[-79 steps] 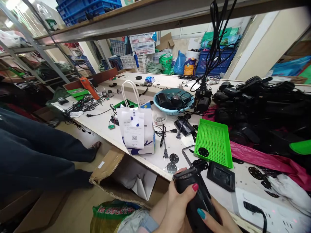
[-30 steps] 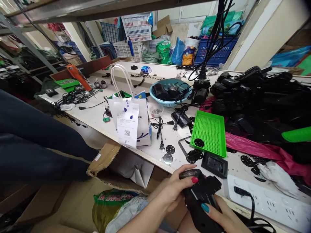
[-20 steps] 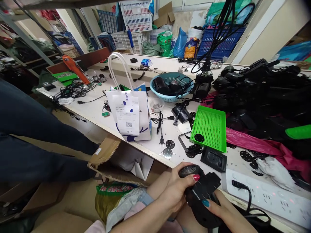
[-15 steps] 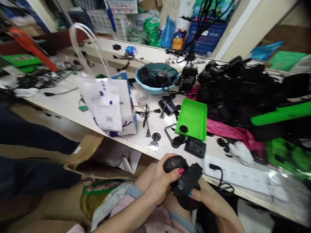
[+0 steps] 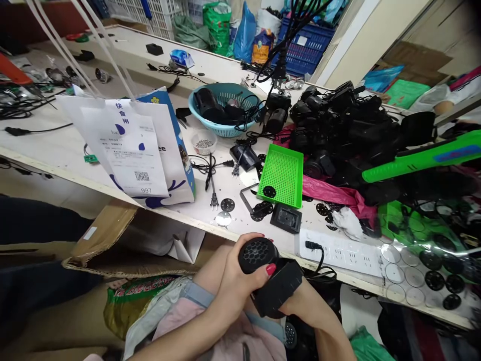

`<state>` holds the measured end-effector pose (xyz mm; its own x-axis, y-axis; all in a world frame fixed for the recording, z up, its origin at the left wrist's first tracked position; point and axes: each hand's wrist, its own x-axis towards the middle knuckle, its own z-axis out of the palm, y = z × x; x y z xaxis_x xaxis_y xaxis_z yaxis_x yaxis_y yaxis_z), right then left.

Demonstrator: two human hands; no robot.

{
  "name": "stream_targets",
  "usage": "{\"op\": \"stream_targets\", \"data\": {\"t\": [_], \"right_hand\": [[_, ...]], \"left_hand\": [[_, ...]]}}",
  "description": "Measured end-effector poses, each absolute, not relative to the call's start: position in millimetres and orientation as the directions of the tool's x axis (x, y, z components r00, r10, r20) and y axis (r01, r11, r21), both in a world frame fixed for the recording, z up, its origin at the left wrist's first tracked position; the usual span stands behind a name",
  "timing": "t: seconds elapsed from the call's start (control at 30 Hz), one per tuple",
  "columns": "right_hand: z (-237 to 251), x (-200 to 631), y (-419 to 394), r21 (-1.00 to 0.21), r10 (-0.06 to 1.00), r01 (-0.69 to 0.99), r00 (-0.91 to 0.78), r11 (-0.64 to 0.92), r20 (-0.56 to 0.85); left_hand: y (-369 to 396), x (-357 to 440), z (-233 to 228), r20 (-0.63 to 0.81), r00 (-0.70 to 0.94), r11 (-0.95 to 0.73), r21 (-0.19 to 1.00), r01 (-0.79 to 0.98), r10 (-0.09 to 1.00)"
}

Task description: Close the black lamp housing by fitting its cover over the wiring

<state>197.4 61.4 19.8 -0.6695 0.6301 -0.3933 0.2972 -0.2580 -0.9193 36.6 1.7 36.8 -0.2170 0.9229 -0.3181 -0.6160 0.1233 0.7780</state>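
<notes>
Above my lap is a black plastic device (image 5: 278,290) with a round honeycomb grille at one end and a blocky rectangular part beside it. My left hand (image 5: 237,281) is closed round the grille end, its thumb pressed across the top. At the other side my right hand (image 5: 303,305) grips the blocky part from below and behind; most of its fingers are hidden. On the table edge ahead lies a square black housing (image 5: 286,218), close to a green perforated tray (image 5: 282,173) and several thin black discs (image 5: 227,204).
A paper bag (image 5: 128,145) stands left, before a blue basket (image 5: 225,131) of black parts. Black devices (image 5: 338,120) heap up at the right behind a white power strip (image 5: 345,255). An open cardboard box (image 5: 101,240) is below the table edge. Cables (image 5: 289,40) hang overhead.
My view has shifted, so the table things appear farther left. The black device has turned in my hands, showing its grille more clearly; my right thumb has gone out of sight behind it.
</notes>
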Motion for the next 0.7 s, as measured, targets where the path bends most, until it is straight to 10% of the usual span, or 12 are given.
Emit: {"op": "stream_targets", "data": {"t": [0.23,0.57,0.7], "right_hand": [[21.1,190.2,63.4,-0.941,0.635,0.286,-0.696,-0.181,-0.334],[8.5,187.3,61.2,-0.891,0.731,0.243,-0.509,-0.384,-0.454],[1.3,185.9,62.4,-0.831,0.749,0.130,-0.377,-0.540,-0.545]], "left_hand": [[-4.2,36.5,29.6,-0.287,-0.275,0.080,0.812,-0.579,0.917],[14.1,38.1,23.5,-0.531,-0.264,0.193,0.656,-0.729,0.805],[21.1,41.9,18.8,-0.419,-0.279,0.101,0.688,-0.718,0.864]]}}
